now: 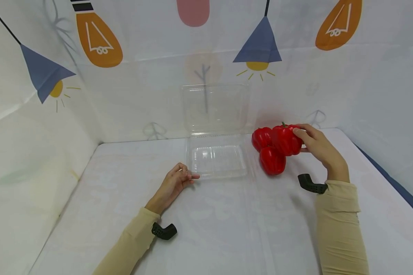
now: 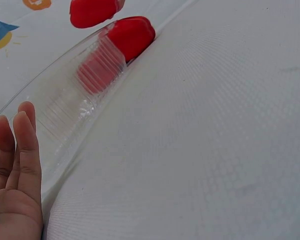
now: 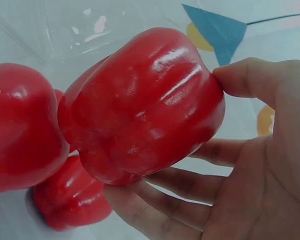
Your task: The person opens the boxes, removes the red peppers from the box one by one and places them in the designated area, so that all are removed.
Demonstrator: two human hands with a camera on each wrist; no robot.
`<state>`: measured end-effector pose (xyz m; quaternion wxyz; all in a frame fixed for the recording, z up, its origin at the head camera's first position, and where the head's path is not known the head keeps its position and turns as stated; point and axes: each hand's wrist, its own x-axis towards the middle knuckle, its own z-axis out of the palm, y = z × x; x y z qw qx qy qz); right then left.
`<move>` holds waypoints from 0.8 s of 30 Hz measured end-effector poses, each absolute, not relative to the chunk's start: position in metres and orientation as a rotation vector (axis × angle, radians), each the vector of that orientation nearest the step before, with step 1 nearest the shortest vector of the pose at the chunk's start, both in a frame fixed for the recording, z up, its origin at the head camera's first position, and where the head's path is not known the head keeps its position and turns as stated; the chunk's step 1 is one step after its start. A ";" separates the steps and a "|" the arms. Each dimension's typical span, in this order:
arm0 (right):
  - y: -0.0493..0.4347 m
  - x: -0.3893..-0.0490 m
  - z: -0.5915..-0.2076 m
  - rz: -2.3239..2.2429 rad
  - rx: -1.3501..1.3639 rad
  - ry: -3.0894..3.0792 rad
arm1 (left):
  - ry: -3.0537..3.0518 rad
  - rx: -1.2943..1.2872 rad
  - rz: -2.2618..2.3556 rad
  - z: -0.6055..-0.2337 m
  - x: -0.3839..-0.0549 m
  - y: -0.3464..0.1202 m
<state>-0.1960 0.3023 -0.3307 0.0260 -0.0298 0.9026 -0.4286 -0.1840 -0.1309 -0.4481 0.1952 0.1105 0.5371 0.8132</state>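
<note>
My right hand [image 1: 318, 147] holds a glossy red bell pepper [image 1: 286, 139] with a green stem, thumb on one side and fingers around the other. In the right wrist view, this bell pepper [image 3: 145, 107] appears raised above the others. Two more red bell peppers sit close by, a rear one [image 1: 261, 138] and a front one [image 1: 272, 161]. My left hand [image 1: 174, 185] is at the front left corner of a clear plastic clamshell box [image 1: 218, 176], fingertips right at its rim. Its fingers [image 2: 27, 150] look mostly straight in the left wrist view.
The box's transparent lid [image 1: 215, 109] stands up against the printed white backdrop [image 1: 141, 95]. A white cover [image 1: 227, 229] spreads over the table. Black wrist mounts [image 1: 164, 231] stick out from both sleeves. The right-hand peppers stand just beside the box.
</note>
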 end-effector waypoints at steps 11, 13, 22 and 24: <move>0.311 -0.196 -0.334 -1.280 -0.051 2.758 | 1.510 0.313 2.278 -0.450 -0.185 -0.130; 0.314 -0.196 -0.335 -1.268 -0.043 2.751 | 1.513 0.315 2.277 -0.450 -0.186 -0.130; 0.321 -0.198 -0.338 -1.257 -0.028 2.753 | 1.530 0.318 2.273 -0.449 -0.185 -0.131; 0.322 -0.198 -0.339 -1.262 -0.037 2.738 | 1.539 0.315 2.269 -0.449 -0.184 -0.131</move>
